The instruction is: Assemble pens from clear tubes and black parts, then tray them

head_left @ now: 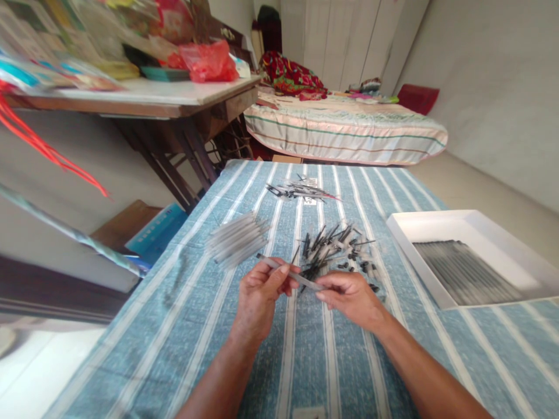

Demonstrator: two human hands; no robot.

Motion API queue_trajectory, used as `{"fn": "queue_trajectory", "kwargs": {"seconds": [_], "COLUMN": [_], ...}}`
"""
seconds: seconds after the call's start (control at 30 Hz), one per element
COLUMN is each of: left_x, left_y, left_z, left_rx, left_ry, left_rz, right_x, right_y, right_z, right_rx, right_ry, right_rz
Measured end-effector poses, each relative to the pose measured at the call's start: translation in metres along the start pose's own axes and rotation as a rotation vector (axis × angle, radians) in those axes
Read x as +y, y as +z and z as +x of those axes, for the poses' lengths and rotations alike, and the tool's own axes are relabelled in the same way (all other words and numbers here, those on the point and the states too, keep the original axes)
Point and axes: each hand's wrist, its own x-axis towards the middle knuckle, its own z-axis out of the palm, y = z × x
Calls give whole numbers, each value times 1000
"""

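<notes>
Between my two hands runs a slim greyish pen point(308, 282) with a dark tip at its upper left end. My left hand point(262, 291) is closed round its middle, thumb on top. At the lower right end, my right hand point(351, 295) pinches it between thumb and fingers. Just beyond my hands lies a loose pile of small black and clear pen parts point(332, 247). To the left of that pile rests a stack of pale translucent pen barrels point(238, 238), blurred. Farther back is a heap of thin dark pieces, perhaps refills point(297, 189), with a red one among them.
A white box point(493, 233) on the right holds a row of dark grey pens point(463, 270). All this stands on a table with a blue striped cloth point(209, 349). A cluttered side table point(174, 105) is at the left, and a bed point(349, 131) stands behind.
</notes>
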Motion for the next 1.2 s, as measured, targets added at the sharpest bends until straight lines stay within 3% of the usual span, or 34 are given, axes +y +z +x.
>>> {"fn": "queue_trajectory", "kwargs": {"seconds": [0.5,0.67,0.9,1.07,1.2], "left_x": [-4,-2,-5,-7,0], "left_y": [1,2,2,2,5], "left_z": [-1,0,5,8,10], "left_rx": [39,68,-11,-62,14], "left_ry": [-54,-71,-71,-18,-48], "left_rz": [53,65,205,425,465], "right_x": [5,3,-7,-4,-6], "right_y": [15,16,15,5,-29], "right_z": [-2,2,12,14,11], "right_rx": [114,67,63,57,217], "right_ry": [35,75,-123,-163,-154], "right_rz": [35,58,-286,-413,-517]}}
